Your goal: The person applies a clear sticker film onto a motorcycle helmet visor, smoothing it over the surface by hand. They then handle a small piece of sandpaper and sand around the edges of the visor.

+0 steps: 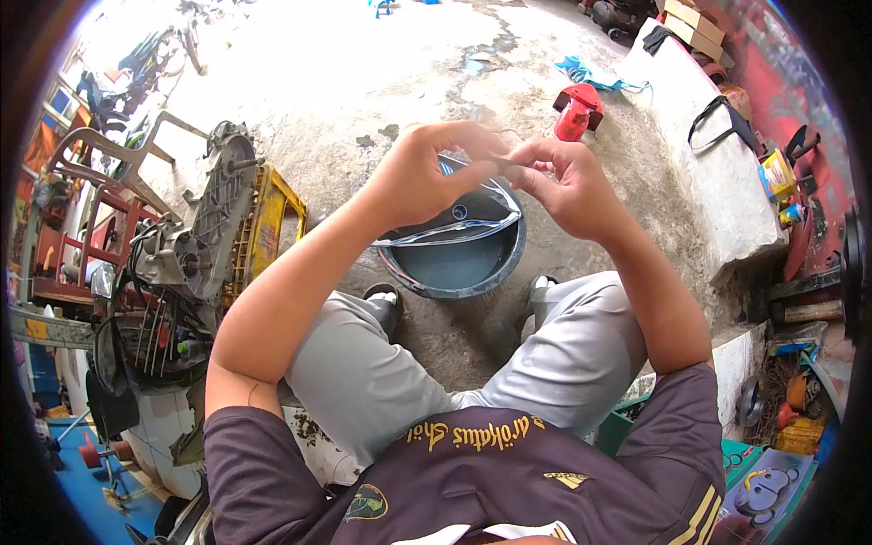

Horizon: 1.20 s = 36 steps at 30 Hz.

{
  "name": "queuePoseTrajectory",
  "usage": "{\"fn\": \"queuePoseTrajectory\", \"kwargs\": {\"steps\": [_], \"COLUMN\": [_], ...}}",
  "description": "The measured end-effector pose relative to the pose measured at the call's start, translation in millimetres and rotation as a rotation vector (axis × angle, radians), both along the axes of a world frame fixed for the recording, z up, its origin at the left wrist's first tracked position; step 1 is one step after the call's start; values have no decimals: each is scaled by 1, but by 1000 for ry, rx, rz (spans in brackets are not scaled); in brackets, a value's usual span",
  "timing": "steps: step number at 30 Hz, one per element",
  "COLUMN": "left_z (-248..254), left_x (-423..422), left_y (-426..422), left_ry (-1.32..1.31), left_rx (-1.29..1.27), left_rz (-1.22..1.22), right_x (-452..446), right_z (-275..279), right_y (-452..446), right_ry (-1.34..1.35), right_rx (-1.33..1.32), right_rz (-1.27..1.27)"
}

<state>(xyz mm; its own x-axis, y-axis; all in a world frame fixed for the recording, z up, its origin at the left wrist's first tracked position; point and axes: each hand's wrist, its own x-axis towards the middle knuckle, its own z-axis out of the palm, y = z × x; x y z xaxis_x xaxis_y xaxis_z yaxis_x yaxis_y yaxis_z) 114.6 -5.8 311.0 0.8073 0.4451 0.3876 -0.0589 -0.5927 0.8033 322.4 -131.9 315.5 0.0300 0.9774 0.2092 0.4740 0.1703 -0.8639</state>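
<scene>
Above a black basin [518, 247] of greyish water, my left hand [431, 177] and my right hand [568, 189] meet, fingertips nearly touching. The fingers of both are pinched around something small and dark between them, too small to make out. Motion slightly blurs the left fingers. Beneath the hands, a dark piece [457, 214] with a round blue mark leans in the basin. Pale blue-and-white strips [445, 238] run across the basin's opening.
A red container [573, 118] stands on the concrete beyond my right hand, near a blue cloth [590, 73]. To the left are a yellow crate [275, 213] and a metal engine part [218, 200]. A white ledge [704, 163] runs along the right.
</scene>
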Motion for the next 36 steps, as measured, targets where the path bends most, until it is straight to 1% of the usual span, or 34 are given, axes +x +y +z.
{"fn": "queuePoseTrajectory", "kwargs": {"steps": [5,7,10,13,15,17,18,20,22,25,29,36], "left_z": [-1,0,4,2,-1,-1,0,3,3,0,0,4], "left_x": [3,2,2,4,5,4,4,2,1,1,0,1], "left_y": [0,0,-2,-3,-2,0,0,-1,-2,-2,-2,-3], "left_ry": [-26,-21,12,37,35,19,18,86,75,67,79,87], "left_rx": [49,42,21,-5,-15,71,72,65,46,6,11,-6], "left_rz": [46,42,41,57,67,88,88,102,94,77,53,79], "right_x": [-1,-9,-2,-4,-5,-7,-8,-9,-8,-7,-8,-9], "right_z": [0,6,1,-1,-1,0,1,1,0,-2,-2,-1], "right_y": [0,-2,1,1,1,2,1,1,1,1,1,0], "right_ry": [-2,-32,-108,-119,-82,-46,-46,-47,-108,-124,-115,-99], "right_rx": [-42,28,26,46,23,1,-8,-16,47,72,82,124], "right_rz": [-24,-54,-21,-48,-55,-63,-74,-85,-68,-56,-48,-56]}}
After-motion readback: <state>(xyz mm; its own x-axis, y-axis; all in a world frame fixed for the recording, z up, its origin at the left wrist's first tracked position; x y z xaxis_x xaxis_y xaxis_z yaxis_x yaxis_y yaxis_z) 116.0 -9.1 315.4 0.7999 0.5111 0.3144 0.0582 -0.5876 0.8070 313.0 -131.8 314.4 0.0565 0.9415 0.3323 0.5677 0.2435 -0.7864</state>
